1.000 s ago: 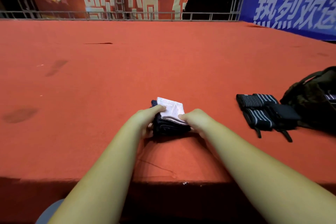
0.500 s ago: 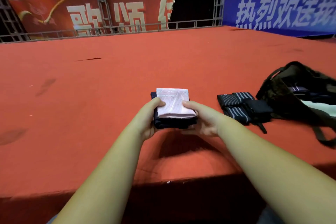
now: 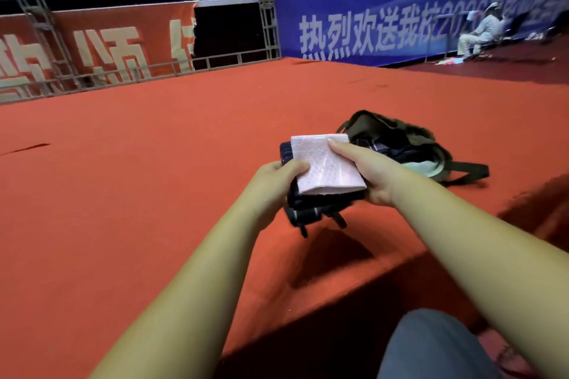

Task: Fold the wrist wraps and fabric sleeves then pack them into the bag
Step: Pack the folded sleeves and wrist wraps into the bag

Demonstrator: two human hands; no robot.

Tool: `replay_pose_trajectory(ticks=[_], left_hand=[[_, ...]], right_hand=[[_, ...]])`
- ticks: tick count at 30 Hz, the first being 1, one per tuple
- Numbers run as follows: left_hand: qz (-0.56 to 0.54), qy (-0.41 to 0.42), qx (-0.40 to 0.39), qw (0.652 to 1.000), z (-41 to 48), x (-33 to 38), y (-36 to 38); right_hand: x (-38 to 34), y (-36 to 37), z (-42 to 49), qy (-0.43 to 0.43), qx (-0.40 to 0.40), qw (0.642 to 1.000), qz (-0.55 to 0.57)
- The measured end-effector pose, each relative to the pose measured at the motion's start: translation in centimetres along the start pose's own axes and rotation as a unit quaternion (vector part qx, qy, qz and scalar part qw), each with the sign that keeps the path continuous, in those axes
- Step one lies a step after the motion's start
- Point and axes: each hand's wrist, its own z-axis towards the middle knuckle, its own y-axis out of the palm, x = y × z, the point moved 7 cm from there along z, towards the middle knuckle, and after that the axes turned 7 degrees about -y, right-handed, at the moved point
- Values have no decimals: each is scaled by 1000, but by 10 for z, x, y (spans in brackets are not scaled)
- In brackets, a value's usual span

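I hold a stack in the air above the red stage. A folded pink fabric sleeve (image 3: 324, 163) lies on top of dark folded fabric (image 3: 311, 208). Short dark straps dangle below the stack. My left hand (image 3: 277, 183) grips the stack's left side, thumb on the pink sleeve. My right hand (image 3: 366, 174) grips the right side, thumb along the pink sleeve's far edge. Just behind the stack lies the olive bag (image 3: 409, 144), open, with dark striped fabric and something pale green inside. The wrist wraps that lay beside the bag are hidden behind the stack.
The red carpeted stage (image 3: 154, 178) stretches ahead, its front edge near my knee (image 3: 431, 344). A metal railing and red banner (image 3: 92, 55) close the far side, a blue banner (image 3: 400, 28) the right. A person (image 3: 480, 34) sits far off at the right.
Both hands lifted the stack off the carpet and carried it right, up to the open bag. My view swung right, bringing the bag to the centre.
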Motion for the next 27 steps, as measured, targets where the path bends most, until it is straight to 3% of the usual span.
replay_pose_trajectory(ticks=[8, 10, 13, 15, 17, 22, 25, 27], left_hand=[[205, 68, -65, 974, 69, 45, 121], [224, 84, -60, 969, 91, 58, 143], [168, 79, -48, 982, 128, 68, 173], [232, 128, -5, 964, 158, 77, 184], [412, 225, 37, 882, 179, 91, 195], [739, 353, 26, 573, 214, 89, 242], [796, 336, -2, 504, 239, 76, 256], [811, 323, -12, 488, 251, 73, 261]], right_hand=[[-31, -145, 6, -55, 111, 992, 17], [-34, -178, 12, -66, 128, 989, 27], [-40, -220, 24, -77, 146, 986, 35], [-44, -246, 33, -85, 156, 983, 41], [-47, -270, 40, -84, 172, 980, 49], [-47, -314, 58, -93, 200, 973, 75], [-44, -320, 69, -92, 190, 975, 77], [-43, -320, 78, -95, 175, 977, 79]])
